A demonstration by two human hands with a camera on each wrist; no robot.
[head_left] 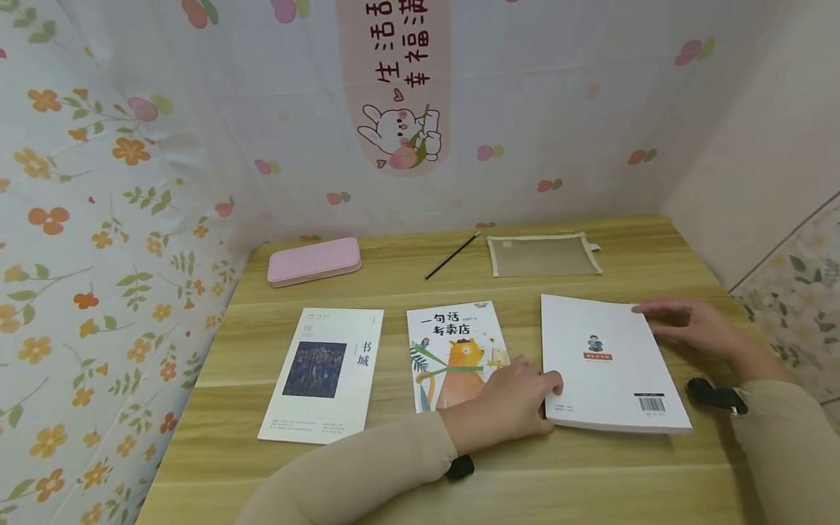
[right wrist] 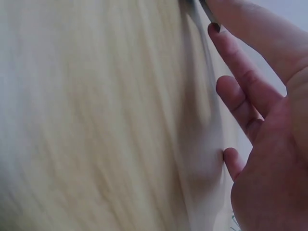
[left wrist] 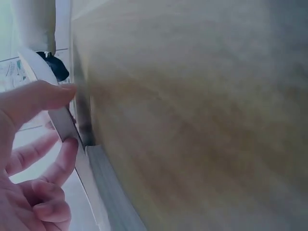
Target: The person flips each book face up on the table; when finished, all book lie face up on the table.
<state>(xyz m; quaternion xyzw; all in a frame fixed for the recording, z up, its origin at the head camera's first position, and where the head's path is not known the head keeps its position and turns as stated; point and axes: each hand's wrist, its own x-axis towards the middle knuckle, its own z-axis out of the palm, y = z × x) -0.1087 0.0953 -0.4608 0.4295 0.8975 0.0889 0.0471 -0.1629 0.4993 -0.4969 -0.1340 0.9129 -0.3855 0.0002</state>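
A white book point(head_left: 604, 350) with a small reading-figure logo and a barcode lies at the right, its lower edge slightly off the table. At its left edge, near the lower corner, my left hand point(head_left: 508, 405) pinches it; in the left wrist view the thumb and a finger point(left wrist: 65, 156) meet its edge. My right hand point(head_left: 698, 332) holds the upper right edge, with the other fingers point(right wrist: 233, 94) loose in the right wrist view. Partly behind the left hand is a picture book point(head_left: 453, 335) with an orange cat. Farther left lies a cream book point(head_left: 278, 415) with a dark picture.
Along the back of the wooden table point(head_left: 525, 474) lie a pink case point(head_left: 315, 261), a black pen-like stick point(head_left: 453, 255) and a mesh zip pouch point(head_left: 545, 257). Patterned curtain point(head_left: 275, 109) stands behind and to the left.
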